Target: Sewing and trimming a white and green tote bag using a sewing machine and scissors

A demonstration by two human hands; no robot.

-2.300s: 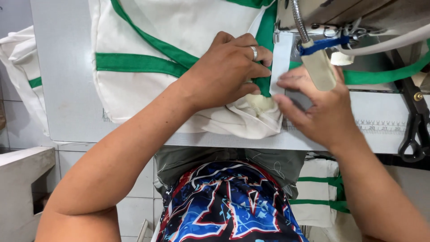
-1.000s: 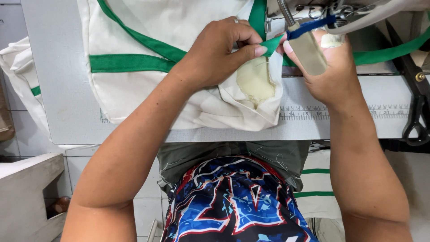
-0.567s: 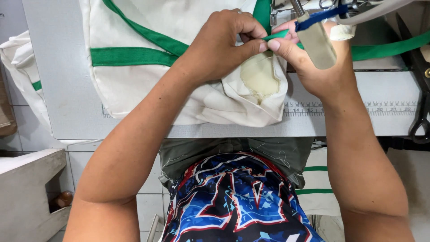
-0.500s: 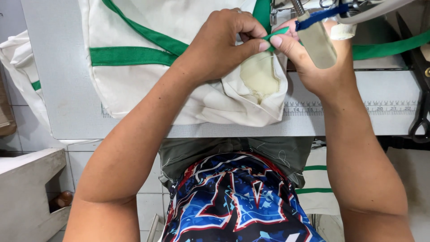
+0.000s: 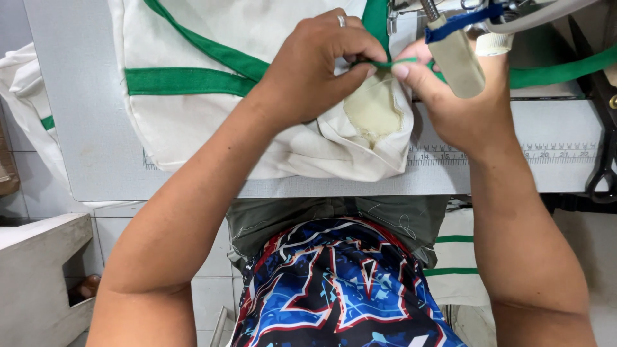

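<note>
Near the far edge of the tabletop [image 5: 90, 115], a white cloth bag [image 5: 257, 138] with green trim lies spread out. A thin green strap [image 5: 385, 63] runs between both hands. The left hand [image 5: 315, 67] has its thumb and fingers closed on the strap; the right hand [image 5: 459, 106] pinches the same strap just beside them, fingertips nearly touching.

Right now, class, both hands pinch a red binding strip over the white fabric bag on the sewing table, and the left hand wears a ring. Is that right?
Not quite. The head view shows that the binding strip is green, not red. The rest holds: the left hand and right hand pinch it over the white fabric bag on the sewing table, and the left hand wears a ring.
</note>
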